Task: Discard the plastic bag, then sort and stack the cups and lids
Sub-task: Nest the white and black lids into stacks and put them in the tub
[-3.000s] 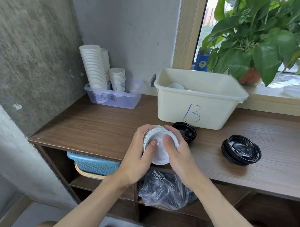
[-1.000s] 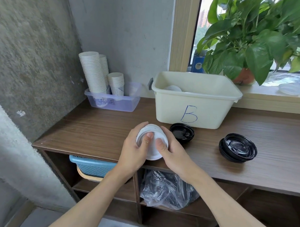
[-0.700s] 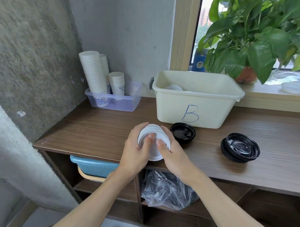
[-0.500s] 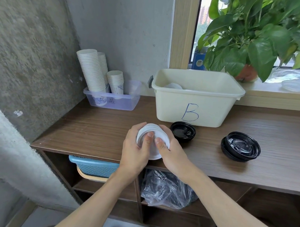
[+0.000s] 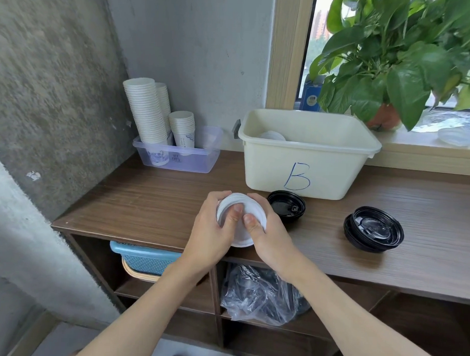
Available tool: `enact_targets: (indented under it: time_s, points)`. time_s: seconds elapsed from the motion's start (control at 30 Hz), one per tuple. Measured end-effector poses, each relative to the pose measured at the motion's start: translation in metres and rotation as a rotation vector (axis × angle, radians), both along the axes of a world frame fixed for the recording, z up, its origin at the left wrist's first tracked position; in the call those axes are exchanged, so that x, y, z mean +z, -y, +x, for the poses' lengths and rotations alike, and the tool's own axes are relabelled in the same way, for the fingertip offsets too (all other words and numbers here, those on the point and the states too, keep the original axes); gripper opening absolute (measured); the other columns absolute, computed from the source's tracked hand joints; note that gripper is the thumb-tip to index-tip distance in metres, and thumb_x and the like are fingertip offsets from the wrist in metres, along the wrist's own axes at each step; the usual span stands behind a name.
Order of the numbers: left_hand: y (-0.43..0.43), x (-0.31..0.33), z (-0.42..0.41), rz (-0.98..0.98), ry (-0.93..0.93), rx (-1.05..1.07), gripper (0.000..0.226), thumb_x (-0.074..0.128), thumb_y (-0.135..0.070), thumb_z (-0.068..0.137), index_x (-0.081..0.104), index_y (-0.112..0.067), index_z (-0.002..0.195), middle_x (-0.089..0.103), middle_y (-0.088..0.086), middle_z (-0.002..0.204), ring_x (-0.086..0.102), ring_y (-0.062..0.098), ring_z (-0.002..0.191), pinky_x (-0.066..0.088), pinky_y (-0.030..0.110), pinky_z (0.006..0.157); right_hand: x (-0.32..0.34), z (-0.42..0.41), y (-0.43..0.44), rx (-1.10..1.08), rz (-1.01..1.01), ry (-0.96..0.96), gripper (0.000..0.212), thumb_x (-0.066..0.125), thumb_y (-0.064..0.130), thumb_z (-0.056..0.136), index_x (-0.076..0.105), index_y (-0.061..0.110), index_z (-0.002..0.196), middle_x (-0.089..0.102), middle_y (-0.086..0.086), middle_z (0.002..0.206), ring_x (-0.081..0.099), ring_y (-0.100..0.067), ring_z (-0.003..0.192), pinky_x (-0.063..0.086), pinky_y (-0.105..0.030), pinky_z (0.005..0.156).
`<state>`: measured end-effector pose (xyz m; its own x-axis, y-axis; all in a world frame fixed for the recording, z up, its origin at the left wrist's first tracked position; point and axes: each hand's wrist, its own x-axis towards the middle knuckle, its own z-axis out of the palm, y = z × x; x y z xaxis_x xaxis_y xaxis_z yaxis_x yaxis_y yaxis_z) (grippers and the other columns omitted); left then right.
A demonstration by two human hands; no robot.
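Both my hands, left hand and right hand, close around a stack of white lids tilted above the counter front edge, thumbs pressing its near face, bin B just beyond, right hand nearer.

blue handwritten "B" on cream bin
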<state>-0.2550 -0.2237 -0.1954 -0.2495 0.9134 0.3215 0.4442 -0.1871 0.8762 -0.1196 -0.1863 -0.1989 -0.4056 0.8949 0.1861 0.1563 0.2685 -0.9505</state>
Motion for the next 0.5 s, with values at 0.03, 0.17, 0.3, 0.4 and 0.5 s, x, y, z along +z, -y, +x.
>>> enact_targets:
  time_s: [0.03, 0.17, 0.3, 0.4, 0.5]
  points:
    - [0.001, 0.004, -0.003, -0.041, 0.005, -0.04, 0.033, 0.055, -0.057, 0.09, 0.047, -0.041, 0.117, 0.061, -0.018, 0.112, 0.057, -0.005, 0.104, 0.043, 0.011, 0.081, 0.0, 0.0, 0.001, 0.004, -0.003, -0.005, 0.033, 0.047, 0.016, 0.099, 0.042, 0.026, 0.13, 0.06, 0.006, 0.118, 0.056, 0.002, 0.105, 0.04, -0.01, 0.09]
    - [0.002, 0.021, -0.011, -0.18, -0.019, -0.123, 0.04, 0.063, -0.037, 0.092, 0.046, -0.026, 0.126, 0.06, -0.017, 0.112, 0.056, -0.01, 0.1, 0.043, 0.004, 0.077, 0.005, 0.002, 0.005, 0.017, -0.024, -0.003, 0.031, 0.046, 0.014, 0.099, 0.041, 0.03, 0.126, 0.059, 0.009, 0.113, 0.055, 0.013, 0.094, 0.039, -0.003, 0.082]
    - [0.003, 0.034, -0.02, -0.265, -0.013, -0.174, 0.043, 0.071, -0.029, 0.088, 0.049, -0.023, 0.125, 0.064, -0.006, 0.11, 0.061, -0.001, 0.098, 0.047, 0.011, 0.079, 0.007, 0.002, 0.007, 0.017, -0.028, 0.005, 0.033, 0.047, 0.015, 0.099, 0.04, 0.029, 0.127, 0.058, 0.011, 0.114, 0.055, 0.011, 0.096, 0.039, -0.003, 0.082]
    - [0.005, 0.035, -0.022, -0.272, 0.033, -0.145, 0.04, 0.071, -0.027, 0.088, 0.053, -0.022, 0.123, 0.064, -0.001, 0.112, 0.061, 0.006, 0.101, 0.046, 0.014, 0.077, 0.008, 0.001, 0.006, 0.023, -0.046, 0.021, 0.03, 0.048, 0.02, 0.099, 0.043, 0.031, 0.126, 0.06, 0.006, 0.117, 0.057, -0.002, 0.105, 0.041, -0.009, 0.086]
    - [0.005, 0.035, -0.02, -0.26, 0.068, -0.125, 0.035, 0.07, -0.029, 0.088, 0.057, -0.024, 0.12, 0.065, 0.0, 0.112, 0.062, 0.01, 0.1, 0.047, 0.017, 0.076, 0.016, 0.004, 0.007, 0.068, -0.059, 0.027, 0.029, 0.049, 0.023, 0.099, 0.047, 0.029, 0.127, 0.061, 0.006, 0.118, 0.057, -0.001, 0.107, 0.043, -0.012, 0.088]
